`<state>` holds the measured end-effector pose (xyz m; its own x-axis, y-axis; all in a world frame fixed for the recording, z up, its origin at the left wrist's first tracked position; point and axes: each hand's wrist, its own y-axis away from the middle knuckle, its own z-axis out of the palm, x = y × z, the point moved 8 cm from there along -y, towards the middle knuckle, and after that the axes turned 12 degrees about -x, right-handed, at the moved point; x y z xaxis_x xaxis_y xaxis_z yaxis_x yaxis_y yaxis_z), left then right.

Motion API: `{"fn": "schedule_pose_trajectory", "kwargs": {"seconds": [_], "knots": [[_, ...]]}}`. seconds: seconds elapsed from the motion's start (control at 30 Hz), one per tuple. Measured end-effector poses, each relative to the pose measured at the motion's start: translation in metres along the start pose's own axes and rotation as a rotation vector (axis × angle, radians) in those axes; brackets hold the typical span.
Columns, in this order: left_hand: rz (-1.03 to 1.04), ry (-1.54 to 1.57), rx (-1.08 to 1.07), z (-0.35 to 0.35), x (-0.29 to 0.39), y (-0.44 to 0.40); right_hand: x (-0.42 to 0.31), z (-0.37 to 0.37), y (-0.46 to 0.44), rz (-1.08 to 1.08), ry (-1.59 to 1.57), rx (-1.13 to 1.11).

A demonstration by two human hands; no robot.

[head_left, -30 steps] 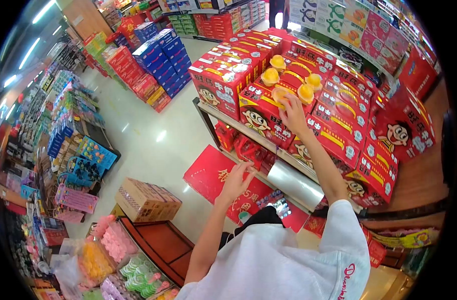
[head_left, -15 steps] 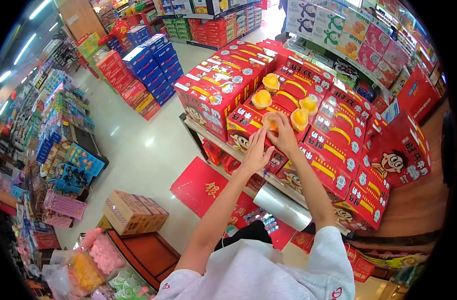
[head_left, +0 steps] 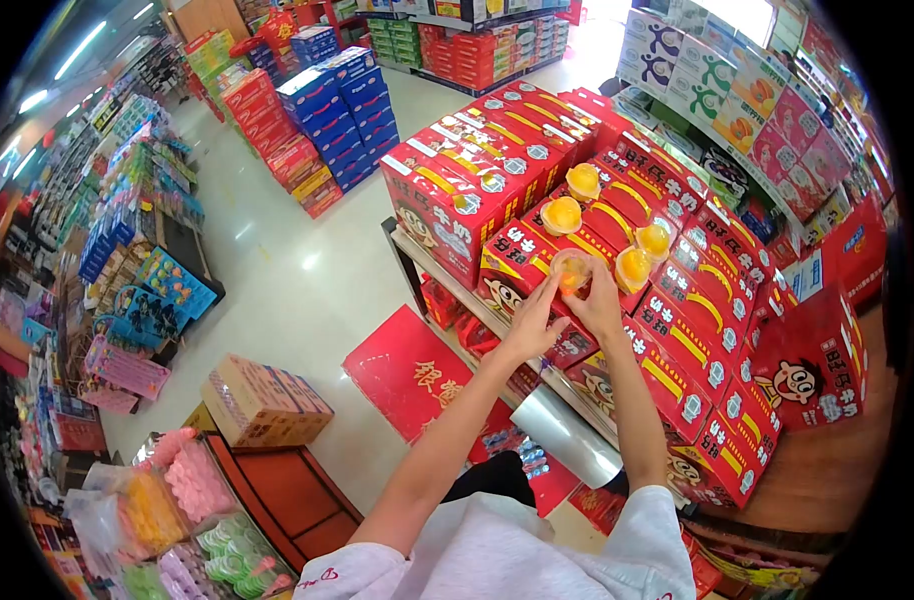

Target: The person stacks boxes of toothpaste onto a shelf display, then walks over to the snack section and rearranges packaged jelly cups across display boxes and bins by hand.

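A clear cup with orange-yellow filling, like a fruit jelly cup [head_left: 572, 268], sits at the near edge of red milk cartons [head_left: 512, 250]. Curled around its right side is my right hand [head_left: 599, 305], closed on it. My left hand [head_left: 530, 325] reaches to the cup's left side, fingers stretched and touching it, thumb apart. The fingertips of both hands are partly hidden by the cup and each other. Several similar cups stand beyond on the cartons, among them one cup [head_left: 562, 215] on the left and another cup [head_left: 633, 268] on the right.
A taller carton stack [head_left: 457, 190] rises at the left of the display. Blue boxes [head_left: 342, 115] are piled across the aisle. On the floor are a red mat [head_left: 402, 365] and a brown cardboard box [head_left: 267, 400]. A silver cylinder [head_left: 569, 437] lies below the shelf edge.
The view has shifted, so the display and hands appear farther right and lower. Both hands stay at the same cup; my right fingers now cover less of its top.
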<state>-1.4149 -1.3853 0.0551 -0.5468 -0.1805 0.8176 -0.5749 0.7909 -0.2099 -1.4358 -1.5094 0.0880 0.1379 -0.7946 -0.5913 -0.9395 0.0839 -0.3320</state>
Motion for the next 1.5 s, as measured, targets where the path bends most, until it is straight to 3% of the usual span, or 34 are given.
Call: {"fn": "schedule_pose_trajectory", "kwargs": {"seconds": [0.03, 0.1, 0.23, 0.3, 0.37, 0.5, 0.57, 0.73, 0.87, 0.97, 1.03, 1.1, 1.17, 1.23, 1.3, 1.4, 1.5], "knots": [[0.053, 0.069, 0.037, -0.002, 0.004, 0.002, -0.002, -0.001, 0.001, 0.002, 0.038, 0.002], [-0.03, 0.064, 0.025, 0.003, 0.0, 0.009, -0.008, -0.004, 0.003, -0.095, 0.071, 0.059], [-0.001, 0.209, 0.064, -0.001, 0.004, 0.027, -0.013, -0.006, 0.01, -0.225, -0.095, 0.124], [0.076, 0.237, 0.073, -0.009, 0.015, 0.038, -0.01, 0.0, 0.009, -0.192, -0.124, 0.018], [0.097, 0.137, 0.09, -0.012, 0.014, 0.047, -0.015, 0.005, 0.01, -0.237, -0.117, 0.0], [0.036, 0.287, 0.074, -0.018, 0.008, 0.065, -0.025, 0.017, 0.007, -0.387, 0.002, -0.068], [0.069, 0.176, 0.086, -0.018, 0.012, 0.077, -0.034, 0.019, 0.011, -0.429, 0.008, -0.086], [0.06, 0.132, 0.047, -0.017, 0.021, 0.097, -0.035, 0.017, 0.016, -0.313, -0.186, -0.163], [0.076, 0.292, 0.032, -0.025, 0.029, 0.105, -0.021, 0.009, 0.016, -0.307, -0.248, -0.002], [0.021, 0.226, 0.013, -0.036, 0.022, 0.119, -0.038, 0.008, 0.031, -0.28, -0.377, -0.041], [-0.099, 0.377, -0.041, -0.048, 0.031, 0.141, -0.066, 0.015, 0.052, -0.296, -0.408, -0.017], [-0.11, 0.353, -0.07, -0.065, 0.043, 0.161, -0.088, 0.036, 0.08, -0.1, -0.42, -0.1], [-0.289, 0.595, -0.131, -0.053, 0.03, 0.191, -0.097, 0.073, 0.111, -0.112, -0.595, -0.169], [-0.271, 0.655, -0.102, -0.039, -0.004, 0.222, -0.095, 0.126, 0.148, -0.013, -0.713, -0.282], [-0.269, 0.718, -0.068, -0.031, -0.016, 0.254, -0.136, 0.129, 0.166, 0.047, -0.884, -0.428], [-0.268, 0.55, -0.041, -0.032, -0.002, 0.3, -0.15, 0.16, 0.197, 0.005, -0.85, -0.612], [-0.357, 0.653, -0.018, -0.029, 0.005, 0.331, -0.168, 0.18, 0.212, 0.015, -0.857, -0.747]]}}
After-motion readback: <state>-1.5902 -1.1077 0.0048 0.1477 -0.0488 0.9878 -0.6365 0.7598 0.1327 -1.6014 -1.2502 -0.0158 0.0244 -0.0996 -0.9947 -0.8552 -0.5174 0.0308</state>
